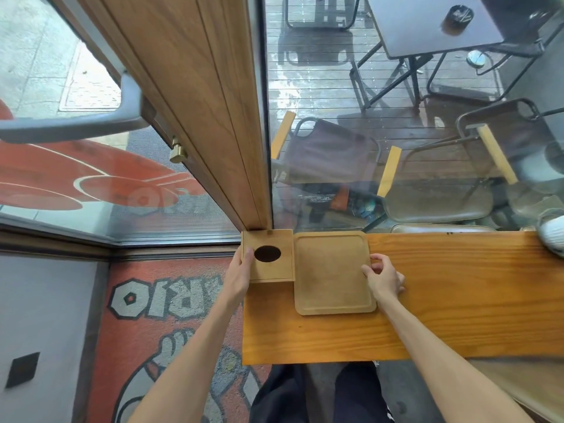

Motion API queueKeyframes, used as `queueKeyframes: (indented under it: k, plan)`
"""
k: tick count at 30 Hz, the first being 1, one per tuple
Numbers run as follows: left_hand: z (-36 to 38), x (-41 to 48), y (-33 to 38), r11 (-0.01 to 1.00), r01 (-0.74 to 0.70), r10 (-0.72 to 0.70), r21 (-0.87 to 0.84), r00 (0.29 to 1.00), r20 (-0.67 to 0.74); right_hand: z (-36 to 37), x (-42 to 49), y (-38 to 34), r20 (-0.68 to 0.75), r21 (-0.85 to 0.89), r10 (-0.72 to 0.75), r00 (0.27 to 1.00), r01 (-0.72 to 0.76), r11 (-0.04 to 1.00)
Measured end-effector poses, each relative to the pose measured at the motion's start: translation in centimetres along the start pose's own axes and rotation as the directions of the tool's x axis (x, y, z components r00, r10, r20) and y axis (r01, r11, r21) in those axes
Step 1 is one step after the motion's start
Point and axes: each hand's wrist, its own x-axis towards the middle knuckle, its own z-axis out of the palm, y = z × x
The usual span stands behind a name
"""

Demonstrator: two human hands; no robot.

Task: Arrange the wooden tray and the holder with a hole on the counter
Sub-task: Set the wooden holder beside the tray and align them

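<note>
Your wooden tray [331, 271] lies flat at the far left end of the tabletop [457, 294], its far edge at the back edge against the window glass [396, 117]. Just beside it on the left, the two looking to touch along one side, sits the holder [274, 270], a square wooden box with a dark oval hole [267, 254] in its top. The holder fills the tabletop's far left corner, at the foot of the wooden door frame [198, 102].

Your left hand [242, 270] grips the holder's left side, thumb laid on the top next to the hole, fingers wrapped around the outer wall and hidden from view. Your right hand [383, 277] rests at the tray's right edge, fingers curled, thumb and fingertips pinching the raised rim; how firmly it holds cannot be told.

Both bare forearms reach in from the bottom of the view, and your dark trousers [311, 395] show below the near edge of the tabletop. At the far right edge, a white ribbed object [552, 236] sits partly out of view.

Beyond the glass, folding chairs [329, 154] with wooden armrests and a dark table [433, 22] stand on wet decking. To the left, a grey door handle [91, 117] crosses the glass door, and a red and grey floor mat [171, 315] with block lettering lies below.
</note>
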Motion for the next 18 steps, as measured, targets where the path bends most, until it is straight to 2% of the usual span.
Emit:
queueKeyframes:
  k: [8, 14, 18]
  plan:
    - [-0.25, -0.48, 1.01, 0.998, -0.021, 0.020, 0.061, 1.000, 0.008, 0.38, 0.00, -0.06, -0.031, -0.018, 0.002, 1.000, -0.003, 1.000]
    - [-0.41, -0.27, 0.76, 0.998, 0.009, -0.011, 0.055, 1.000, 0.027, 0.25, -0.17, -0.09, -0.029, 0.002, 0.008, 1.000, -0.008, 1.000]
    - [-0.57, 0.38, 0.18, 0.993, 0.028, -0.031, 0.118, 0.999, 0.022, 0.30, -0.30, 0.25, -0.037, 0.017, 0.003, 0.999, -0.002, 1.000]
